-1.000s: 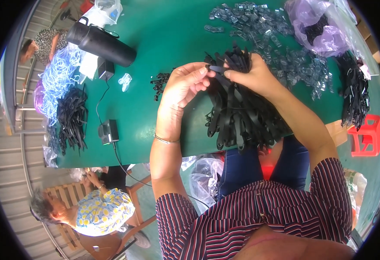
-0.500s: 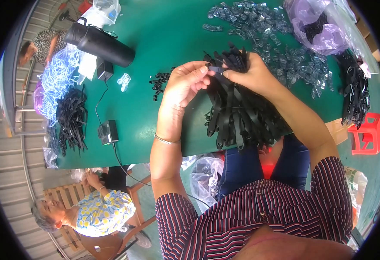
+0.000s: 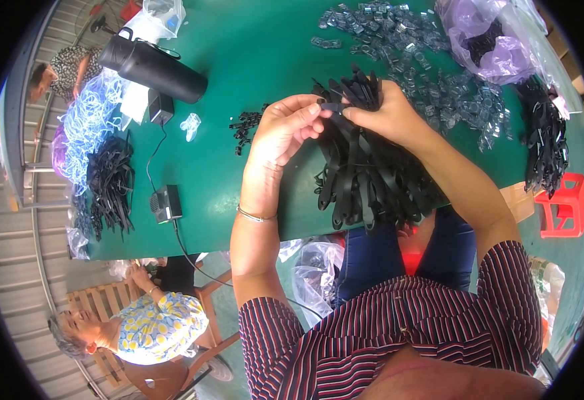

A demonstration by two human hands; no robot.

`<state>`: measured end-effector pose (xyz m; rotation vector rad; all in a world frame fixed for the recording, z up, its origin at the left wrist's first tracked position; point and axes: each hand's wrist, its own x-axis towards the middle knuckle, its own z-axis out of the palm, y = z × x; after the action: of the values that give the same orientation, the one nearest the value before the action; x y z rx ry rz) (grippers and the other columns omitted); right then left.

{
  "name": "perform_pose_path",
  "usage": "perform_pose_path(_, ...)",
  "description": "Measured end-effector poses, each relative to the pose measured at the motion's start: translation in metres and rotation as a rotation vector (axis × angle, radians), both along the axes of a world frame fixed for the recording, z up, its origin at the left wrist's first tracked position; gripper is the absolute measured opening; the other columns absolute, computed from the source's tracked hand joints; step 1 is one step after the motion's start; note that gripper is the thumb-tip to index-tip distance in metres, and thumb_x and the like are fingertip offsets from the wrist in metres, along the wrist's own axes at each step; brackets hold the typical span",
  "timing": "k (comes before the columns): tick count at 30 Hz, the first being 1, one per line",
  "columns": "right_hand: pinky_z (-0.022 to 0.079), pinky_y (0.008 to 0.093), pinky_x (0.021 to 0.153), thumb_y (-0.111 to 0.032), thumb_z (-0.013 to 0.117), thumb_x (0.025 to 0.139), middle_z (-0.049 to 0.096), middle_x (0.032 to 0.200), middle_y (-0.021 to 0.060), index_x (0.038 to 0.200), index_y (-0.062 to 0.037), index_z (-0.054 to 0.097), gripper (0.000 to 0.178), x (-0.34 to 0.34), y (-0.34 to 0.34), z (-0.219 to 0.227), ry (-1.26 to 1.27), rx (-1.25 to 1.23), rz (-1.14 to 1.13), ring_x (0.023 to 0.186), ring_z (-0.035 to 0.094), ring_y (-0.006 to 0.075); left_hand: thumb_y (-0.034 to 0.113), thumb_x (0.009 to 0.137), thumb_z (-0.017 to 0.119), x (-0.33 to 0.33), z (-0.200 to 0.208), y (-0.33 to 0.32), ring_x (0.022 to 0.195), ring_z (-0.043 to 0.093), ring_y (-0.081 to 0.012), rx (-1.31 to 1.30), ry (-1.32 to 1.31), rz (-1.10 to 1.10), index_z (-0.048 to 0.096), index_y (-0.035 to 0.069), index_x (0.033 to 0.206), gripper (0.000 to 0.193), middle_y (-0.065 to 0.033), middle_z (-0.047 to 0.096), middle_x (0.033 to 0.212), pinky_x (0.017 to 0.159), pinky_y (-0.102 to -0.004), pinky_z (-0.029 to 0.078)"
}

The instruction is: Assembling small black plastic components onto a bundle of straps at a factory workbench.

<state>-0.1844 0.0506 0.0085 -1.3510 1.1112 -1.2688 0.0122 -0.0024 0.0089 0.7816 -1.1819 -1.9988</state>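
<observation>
Worn on the head (left of a fisheye pair), looking steeply down from near, framing left hand (image 3: pixel 281 130) at twelve o'clock, right hand (image 3: pixel 391 113) between one and two, and wearer's striped shirt (image 3: pixel 399 317) at five.

Bright light, soft glare on the green table (image 3: pixel 205 153), fisheye distortion toward black corners.

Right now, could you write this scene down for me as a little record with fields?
Left hand: pinching a flat, dark strip
Right hand: gripping a thick bunch of flat black straps, thumb at that strip
Surface: smooth green table
Beyond right hand: scattered translucent blue-grey plastic pieces; translucent purple plastic bag
Far left: black cylindrical bottle; tangled pale-blue cords
Nearby: person in yellow-patterned top
</observation>
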Motion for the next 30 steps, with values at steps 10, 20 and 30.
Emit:
perform_pose_path(10,0.043,0.0245,0.065,-0.007,0.064,0.069,0.058,0.076,0.0014,0.085,0.001,0.058,0.019,0.001,0.0,-0.001,0.012,-0.013,0.007,0.07,0.052,0.0085,0.008,0.08,0.064,-0.004,-0.001,0.001,0.063,0.06,-0.0124,-0.049,-0.045,-0.008,0.059,-0.005,0.098,0.023,-0.0111,0.064,0.082,0.056,-0.0218,0.05)
perform_pose_path(20,0.043,0.0254,0.069,-0.006,0.062,0.069,0.057,0.078,0.0019,0.089,0.0003,0.058,0.021,0.0,-0.003,-0.006,0.073,-0.024,0.013,0.072,0.052,0.0094,0.009,0.08,0.062,-0.018,0.007,0.015,0.058,0.056,-0.0094,-0.433,-0.484,0.206,0.062,-0.002,0.081,0.011,-0.0073,0.064,0.073,0.054,-0.0215,0.046)
perform_pose_path(30,0.044,0.0245,0.065,-0.012,0.07,0.067,0.059,0.077,0.0021,0.09,0.0001,0.06,0.028,0.001,-0.007,-0.014,0.094,-0.135,0.04,0.071,0.053,0.0077,0.009,0.081,0.06,-0.028,0.007,0.023,0.057,0.047,-0.0044,-0.454,-0.371,0.181,0.061,-0.001,0.075,0.011,-0.0004,0.058,0.065,0.051,-0.0186,0.037)
